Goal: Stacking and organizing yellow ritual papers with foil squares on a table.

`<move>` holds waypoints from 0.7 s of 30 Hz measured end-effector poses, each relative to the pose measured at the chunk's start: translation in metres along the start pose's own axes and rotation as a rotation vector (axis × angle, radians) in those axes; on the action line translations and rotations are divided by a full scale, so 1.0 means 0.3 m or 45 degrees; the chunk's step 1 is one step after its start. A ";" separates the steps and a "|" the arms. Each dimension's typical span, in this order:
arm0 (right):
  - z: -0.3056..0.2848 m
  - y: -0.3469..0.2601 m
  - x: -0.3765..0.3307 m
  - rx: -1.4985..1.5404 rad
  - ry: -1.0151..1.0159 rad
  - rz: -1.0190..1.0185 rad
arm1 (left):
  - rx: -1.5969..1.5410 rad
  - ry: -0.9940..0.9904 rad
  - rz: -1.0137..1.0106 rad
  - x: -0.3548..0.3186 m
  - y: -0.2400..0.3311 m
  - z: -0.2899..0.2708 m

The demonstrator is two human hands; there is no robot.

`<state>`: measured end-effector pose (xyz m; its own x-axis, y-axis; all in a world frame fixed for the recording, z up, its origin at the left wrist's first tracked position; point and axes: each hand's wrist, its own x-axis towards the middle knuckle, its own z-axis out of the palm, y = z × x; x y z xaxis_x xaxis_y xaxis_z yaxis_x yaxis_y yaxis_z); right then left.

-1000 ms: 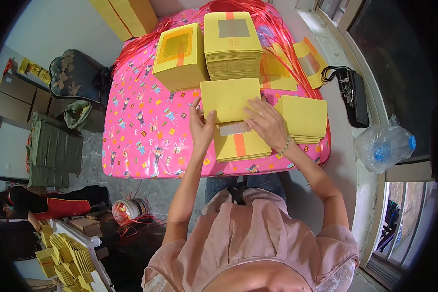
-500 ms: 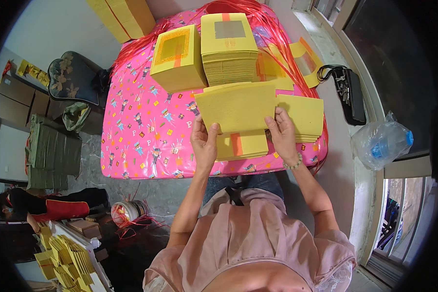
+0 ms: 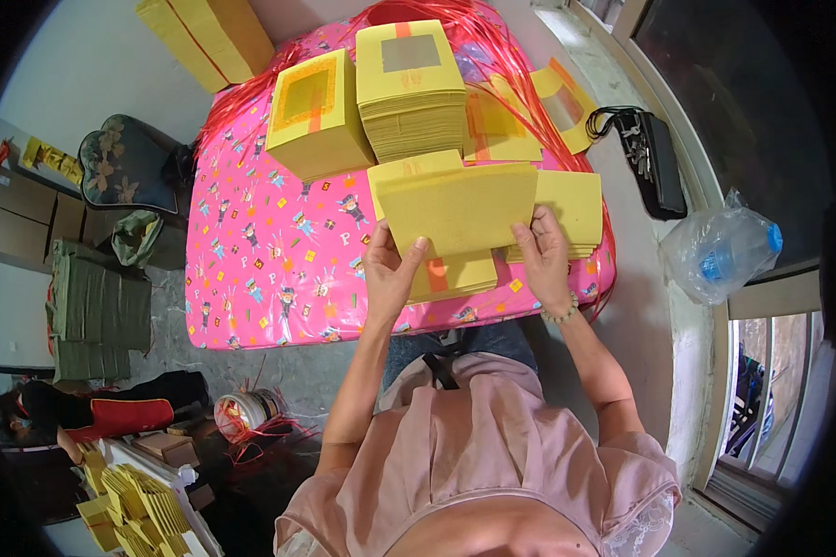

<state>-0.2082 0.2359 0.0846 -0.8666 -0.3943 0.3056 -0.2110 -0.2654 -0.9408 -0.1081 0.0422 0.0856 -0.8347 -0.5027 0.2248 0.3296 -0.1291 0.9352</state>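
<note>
My left hand and my right hand hold a yellow joss paper piece by its two sides, thumbs on the near face. It is tilted up above the near part of the pink table cover. Behind its top edge shows another yellow piece with an orange mark; whether it is held too, I cannot tell. Below the held paper lies a low pile of yellow paper with an orange-red strip. Close to my right hand is another yellow pile, partly hidden.
Farther back stand a tall joss paper stack and a block with a gold square. Red plastic ribbons run along the right side. A black pouch with keys and a bagged bottle rest by the window. Another person is at lower left.
The view has shifted slightly, so the table things sit further left. The held paper has dipped a little at its top, showing more of the piece behind it. Both hands keep their grip.
</note>
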 end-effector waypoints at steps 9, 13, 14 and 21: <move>-0.118 -0.016 -0.009 -0.168 0.079 0.081 | 0.068 -0.119 -0.167 0.057 -0.026 0.106; -0.217 -0.063 0.006 -0.279 0.202 0.321 | 0.061 -0.243 -0.187 0.132 -0.042 0.203; -0.246 -0.052 0.005 -0.283 0.206 0.329 | 0.178 -0.300 -0.208 0.151 -0.057 0.227; -0.506 0.138 -0.014 -0.620 0.233 0.155 | 0.680 -0.529 -0.179 0.230 -0.235 0.349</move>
<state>-0.2821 0.3600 0.0220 -0.9536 -0.2250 0.2002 -0.2514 0.2290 -0.9404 -0.2350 0.1060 0.0639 -0.9885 -0.1294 0.0778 0.0322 0.3231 0.9458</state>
